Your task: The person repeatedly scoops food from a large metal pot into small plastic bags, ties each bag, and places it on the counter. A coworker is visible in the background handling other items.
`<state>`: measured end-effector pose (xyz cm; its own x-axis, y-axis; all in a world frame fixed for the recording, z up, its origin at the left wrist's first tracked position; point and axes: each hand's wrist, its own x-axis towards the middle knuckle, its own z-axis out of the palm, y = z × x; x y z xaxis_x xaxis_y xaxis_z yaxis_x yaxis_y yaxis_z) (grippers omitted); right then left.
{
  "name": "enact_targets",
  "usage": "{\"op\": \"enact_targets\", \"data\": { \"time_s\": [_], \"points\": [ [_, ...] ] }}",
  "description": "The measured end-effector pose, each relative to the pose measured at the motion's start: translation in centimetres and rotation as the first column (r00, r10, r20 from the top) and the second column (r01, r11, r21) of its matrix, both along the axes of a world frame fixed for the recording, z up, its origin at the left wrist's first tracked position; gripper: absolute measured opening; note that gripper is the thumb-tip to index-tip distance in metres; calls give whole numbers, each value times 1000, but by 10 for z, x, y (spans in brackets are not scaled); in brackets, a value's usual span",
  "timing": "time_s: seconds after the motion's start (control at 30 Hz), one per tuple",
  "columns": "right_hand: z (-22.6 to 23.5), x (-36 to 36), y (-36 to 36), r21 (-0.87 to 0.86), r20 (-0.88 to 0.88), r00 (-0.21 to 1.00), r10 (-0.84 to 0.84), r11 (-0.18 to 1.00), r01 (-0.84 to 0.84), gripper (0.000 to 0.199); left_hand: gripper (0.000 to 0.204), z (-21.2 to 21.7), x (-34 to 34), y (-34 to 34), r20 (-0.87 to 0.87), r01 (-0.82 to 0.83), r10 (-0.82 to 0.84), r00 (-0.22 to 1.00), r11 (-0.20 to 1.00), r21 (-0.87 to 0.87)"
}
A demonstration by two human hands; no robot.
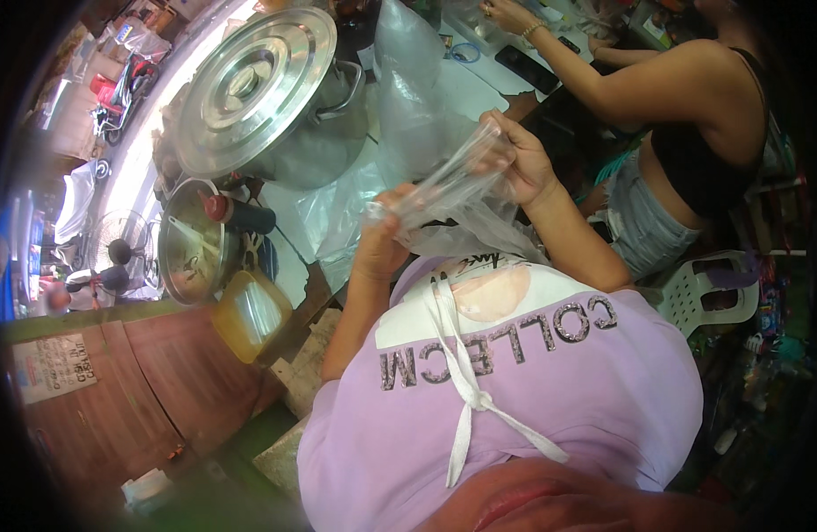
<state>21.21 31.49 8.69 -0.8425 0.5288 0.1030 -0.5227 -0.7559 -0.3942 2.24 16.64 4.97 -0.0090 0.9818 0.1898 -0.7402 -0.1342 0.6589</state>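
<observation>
Here, left hand [379, 241] and right hand [521, 160] both gripping clear plastic bag [444, 186], white paper sign [55, 367] lower left.

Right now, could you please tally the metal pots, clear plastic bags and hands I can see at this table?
Metal pots: 2, large lidded pot, small pot
Clear plastic bags: 2, held bag, upright bag
Hands: 3, left hand, right hand, another person's hand
Total: 7

A clear plastic bag [444, 182] — thin, crumpled, stretched slantwise — held up above the table.
</observation>
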Motion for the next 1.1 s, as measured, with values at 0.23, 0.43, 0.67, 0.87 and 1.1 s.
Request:
{"op": "enact_targets", "data": {
  "time_s": [0.23, 0.43, 0.67, 0.87, 1.1],
  "points": [
    [-2, -1, -9, 274, 372, 924, 84, 942, -196, 25, 52, 4, -20, 2, 198, -94, 75, 977, 992, 88],
    [25, -27, 43, 488, 309, 914, -264, 869, 86, 17, 80, 38, -29, 51, -233, -242, 233, 944, 970, -9],
    [-107, -86, 121, 560, 651, 604, -459, 828, 25, 16, 53, -12, -46, 115, -231, -359, 287, 929, 851, -383],
    [-230, -98, 120, 181, 747, 633, -204, 978, 101, 13, 34, -100, -56, 117, -19, -284, 366, 930, 687, -668],
    [-182, -79, 87, -92, 727, 686, -24, 987, 132, 22, 36, -105, -57, 111, 185, -77, 287, 940, 705, -705]
  ]
}}
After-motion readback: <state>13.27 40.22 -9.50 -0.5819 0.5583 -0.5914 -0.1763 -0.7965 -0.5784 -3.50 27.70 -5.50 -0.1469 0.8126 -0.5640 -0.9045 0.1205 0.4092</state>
